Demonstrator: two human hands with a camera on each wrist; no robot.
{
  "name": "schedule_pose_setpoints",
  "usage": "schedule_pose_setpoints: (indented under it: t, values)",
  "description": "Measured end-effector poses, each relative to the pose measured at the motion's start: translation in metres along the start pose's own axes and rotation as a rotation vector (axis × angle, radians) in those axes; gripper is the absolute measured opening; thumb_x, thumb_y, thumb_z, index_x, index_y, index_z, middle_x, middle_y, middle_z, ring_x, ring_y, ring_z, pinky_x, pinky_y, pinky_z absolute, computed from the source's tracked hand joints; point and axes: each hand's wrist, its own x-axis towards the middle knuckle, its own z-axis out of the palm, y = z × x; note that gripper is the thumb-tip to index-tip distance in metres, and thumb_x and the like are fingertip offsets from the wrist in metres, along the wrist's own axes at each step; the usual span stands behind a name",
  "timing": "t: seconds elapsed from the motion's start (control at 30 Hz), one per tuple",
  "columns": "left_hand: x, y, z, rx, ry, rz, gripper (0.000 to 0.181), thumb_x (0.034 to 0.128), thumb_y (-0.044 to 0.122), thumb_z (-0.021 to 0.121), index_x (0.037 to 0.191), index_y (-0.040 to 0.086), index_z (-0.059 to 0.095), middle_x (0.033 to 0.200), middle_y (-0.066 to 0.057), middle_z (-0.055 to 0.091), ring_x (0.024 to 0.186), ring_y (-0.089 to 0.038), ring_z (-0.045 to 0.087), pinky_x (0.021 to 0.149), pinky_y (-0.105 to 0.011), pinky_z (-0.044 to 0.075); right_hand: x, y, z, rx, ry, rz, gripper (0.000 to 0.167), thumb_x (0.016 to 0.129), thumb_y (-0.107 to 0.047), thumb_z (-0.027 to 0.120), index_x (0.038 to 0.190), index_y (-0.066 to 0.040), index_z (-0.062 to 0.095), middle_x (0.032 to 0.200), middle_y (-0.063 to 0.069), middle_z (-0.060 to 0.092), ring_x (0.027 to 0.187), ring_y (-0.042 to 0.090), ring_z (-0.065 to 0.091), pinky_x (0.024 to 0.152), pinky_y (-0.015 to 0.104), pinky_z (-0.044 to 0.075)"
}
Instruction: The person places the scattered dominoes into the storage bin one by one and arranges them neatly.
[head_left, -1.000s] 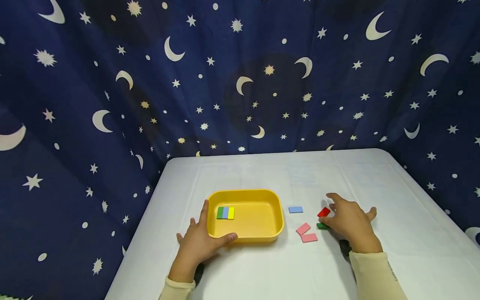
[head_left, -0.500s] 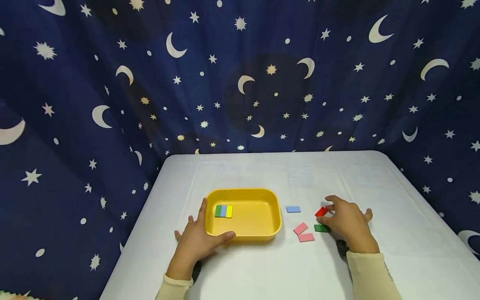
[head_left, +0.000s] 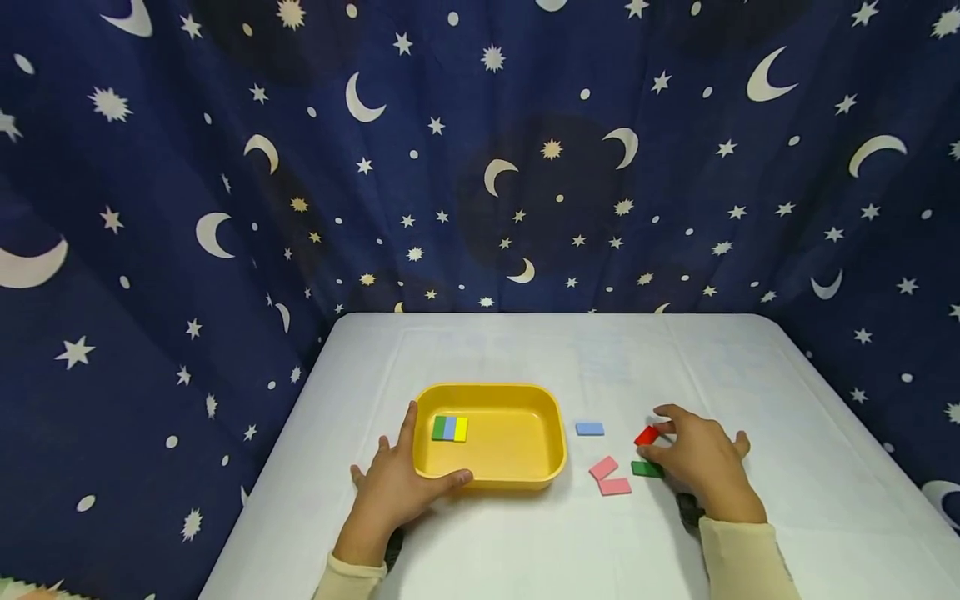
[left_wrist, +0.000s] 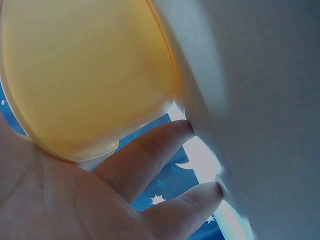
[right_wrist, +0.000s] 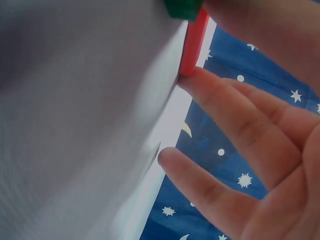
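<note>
My left hand (head_left: pixel 401 483) rests against the left near corner of a yellow tray (head_left: pixel 525 482), thumb along the near wall and index finger at the left side, fingers fairly straight. In the left wrist view, two fingers (left_wrist: pixel 150 155) reach past the tray wall (left_wrist: pixel 90 75) to the white surface. Inside the tray, green, blue and yellow tiles (head_left: pixel 450 428) lie side by side. To the right, my right hand (head_left: pixel 701 458) pinches a red tile (head_left: pixel 646 436) between thumb and fingertips. In the right wrist view, a fingertip meets the end of the red tile (right_wrist: pixel 194 47). A green tile (head_left: pixel 647 469) lies just below the thumb.
Two pink tiles (head_left: pixel 615 487) touch each other between tray and right hand. A blue tile (head_left: pixel 589 428) lies right of the tray. White cloth covers the table (head_left: pixel 525 350); a dark blue curtain (head_left: pixel 450 183) with moons and stars stands behind and at both sides.
The right thumb and fingers have closed in on the red tile, and more of the green tile shows. The left hand stays at the tray. The head view has shifted slightly.
</note>
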Motion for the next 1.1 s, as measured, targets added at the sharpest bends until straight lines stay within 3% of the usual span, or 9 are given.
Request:
schedule_pose_setpoints:
  t: [0.57, 0.9, 1.1]
  values:
    - [-0.001, -0.001, 0.001, 0.009, -0.003, 0.004, 0.146, 0.0579, 0.099, 0.068, 0.172, 0.033, 0.005, 0.153, -0.021, 0.054, 0.151, -0.053, 0.032, 0.104, -0.091, 0.008, -0.002, -0.001, 0.002, -0.022, 0.028, -0.053, 0.076, 0.077, -0.030, 0.092, 0.141, -0.005, 0.061, 0.110, 0.010, 0.078, 0.111, 0.050, 0.063, 0.100, 0.090, 0.001]
    - [0.000, 0.000, 0.001, 0.007, -0.008, 0.004, 0.146, 0.0586, 0.098, 0.070, 0.172, 0.032, 0.005, 0.154, -0.021, 0.054, 0.150, -0.053, 0.032, 0.104, -0.091, 0.008, 0.002, -0.007, 0.000, -0.056, -0.015, -0.083, 0.073, 0.076, -0.025, 0.093, 0.139, -0.006, 0.063, 0.107, 0.012, 0.077, 0.100, 0.040, 0.067, 0.099, 0.090, 0.003]
    - [0.000, 0.000, 0.000, 0.010, 0.003, 0.003, 0.146, 0.0581, 0.099, 0.070, 0.172, 0.032, 0.006, 0.154, -0.021, 0.054, 0.150, -0.053, 0.034, 0.104, -0.091, 0.008, 0.011, -0.014, -0.011, -0.102, -0.082, -0.106, 0.069, 0.074, -0.019, 0.088, 0.137, -0.005, 0.064, 0.102, 0.009, 0.075, 0.092, 0.033, 0.066, 0.095, 0.091, 0.006]
